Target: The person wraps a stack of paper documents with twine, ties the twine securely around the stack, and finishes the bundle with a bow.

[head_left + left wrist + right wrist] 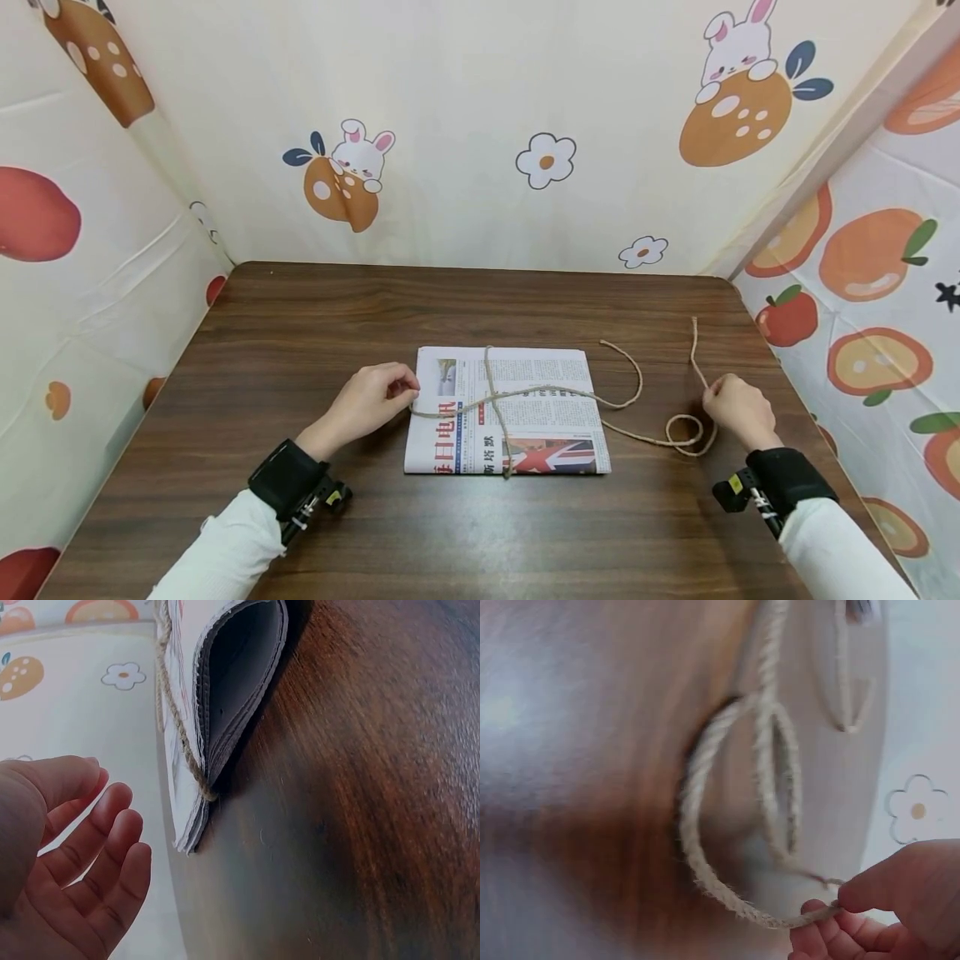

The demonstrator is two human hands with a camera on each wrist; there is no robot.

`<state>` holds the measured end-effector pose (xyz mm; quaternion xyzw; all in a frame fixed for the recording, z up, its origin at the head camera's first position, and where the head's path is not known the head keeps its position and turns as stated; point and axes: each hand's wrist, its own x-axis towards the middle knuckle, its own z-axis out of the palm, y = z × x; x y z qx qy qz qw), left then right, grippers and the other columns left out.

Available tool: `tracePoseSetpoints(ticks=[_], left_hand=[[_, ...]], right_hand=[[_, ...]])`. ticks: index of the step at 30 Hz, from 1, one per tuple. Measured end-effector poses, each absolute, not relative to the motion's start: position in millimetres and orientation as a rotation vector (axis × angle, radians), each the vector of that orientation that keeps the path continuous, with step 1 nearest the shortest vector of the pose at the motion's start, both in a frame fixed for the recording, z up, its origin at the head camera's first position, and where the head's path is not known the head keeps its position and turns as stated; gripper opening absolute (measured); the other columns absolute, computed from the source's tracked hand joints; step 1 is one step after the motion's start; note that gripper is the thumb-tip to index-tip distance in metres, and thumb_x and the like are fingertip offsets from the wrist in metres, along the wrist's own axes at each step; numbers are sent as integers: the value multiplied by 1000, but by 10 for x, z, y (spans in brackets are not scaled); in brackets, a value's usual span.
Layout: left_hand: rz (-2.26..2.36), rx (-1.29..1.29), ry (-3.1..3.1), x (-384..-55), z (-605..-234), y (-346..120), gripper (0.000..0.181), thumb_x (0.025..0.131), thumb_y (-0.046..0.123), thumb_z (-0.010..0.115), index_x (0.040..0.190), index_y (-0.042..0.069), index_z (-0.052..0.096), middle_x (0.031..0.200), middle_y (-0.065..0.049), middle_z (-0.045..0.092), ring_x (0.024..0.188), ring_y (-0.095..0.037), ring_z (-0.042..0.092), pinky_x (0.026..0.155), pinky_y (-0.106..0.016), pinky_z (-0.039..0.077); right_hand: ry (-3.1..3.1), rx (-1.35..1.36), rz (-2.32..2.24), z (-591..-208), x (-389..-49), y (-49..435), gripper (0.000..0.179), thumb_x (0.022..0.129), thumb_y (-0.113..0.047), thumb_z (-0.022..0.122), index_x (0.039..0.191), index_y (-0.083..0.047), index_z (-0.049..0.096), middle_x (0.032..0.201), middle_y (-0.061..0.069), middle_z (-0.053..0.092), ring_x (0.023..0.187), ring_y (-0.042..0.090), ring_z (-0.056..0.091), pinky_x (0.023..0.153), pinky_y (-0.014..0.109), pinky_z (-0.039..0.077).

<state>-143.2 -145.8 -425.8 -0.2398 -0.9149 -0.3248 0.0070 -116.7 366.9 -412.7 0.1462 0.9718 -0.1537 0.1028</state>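
A folded newspaper (540,417) lies on the table with twine (525,392) crossed over its top. Beside its left edge is my left hand (378,396). In the left wrist view that left hand (90,855) has loosely bent fingers with nothing between them, apart from the newspaper (187,750). The twine (176,712) wraps the newspaper's edge there. Off to the right, my right hand (741,408) pinches the twine near one end. The right wrist view shows the thumb and fingers of the right hand (877,907) on the twine (697,817), which hangs in a loop.
The brown wooden table (315,317) is bounded by a patterned cloth backdrop (465,183) behind and at both sides. Another loose twine end curls on the table right of the newspaper. Each wrist wears a black band with a small camera.
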Motion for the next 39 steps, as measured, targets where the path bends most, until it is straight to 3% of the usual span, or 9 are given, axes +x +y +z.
tracePoseSetpoints(ticks=[7, 19, 27, 33, 39], left_hand=[[-1018, -737, -2858, -1419, -4240, -1485, 4, 85, 16, 63, 84, 13, 65, 74, 7, 54, 65, -9, 48, 58, -22, 41], [-1017, -783, -2811, -1448, -4150, -1431, 3, 83, 12, 66, 84, 15, 65, 75, 6, 55, 68, -12, 51, 60, -24, 41], [-1006, -831, -2780, -1463, -4008, -1272, 4, 86, 16, 64, 86, 12, 65, 76, 6, 57, 67, -8, 49, 58, -22, 43], [-992, -853, -2677, -1490, -3887, -1110, 4, 85, 14, 65, 89, 14, 66, 83, 6, 60, 71, -7, 53, 60, -21, 45], [-992, -847, -2635, -1504, -3786, -918, 18, 84, 15, 67, 101, 12, 65, 95, 1, 62, 83, -15, 59, 66, -25, 48]], right_hand=[[3092, 394, -539, -3894, -1109, 3662, 24, 89, -15, 41, 94, 6, 49, 75, 22, 57, 57, 26, 51, 47, 33, 35], [3482, 134, -650, -3354, -1107, 3332, 14, 89, -7, 50, 93, 6, 52, 76, 21, 55, 52, 21, 45, 44, 27, 32], [3577, -156, -697, -3070, -1122, 2856, 9, 86, -4, 56, 92, 3, 55, 72, 16, 56, 58, 24, 48, 51, 30, 33], [3574, -468, -708, -3052, -1199, 2536, 7, 85, -1, 56, 92, -1, 57, 77, 11, 58, 64, 20, 52, 57, 34, 38], [3472, -797, -637, -3208, -1325, 2275, 8, 82, 2, 57, 89, -2, 57, 80, 7, 57, 70, 18, 55, 60, 35, 45]])
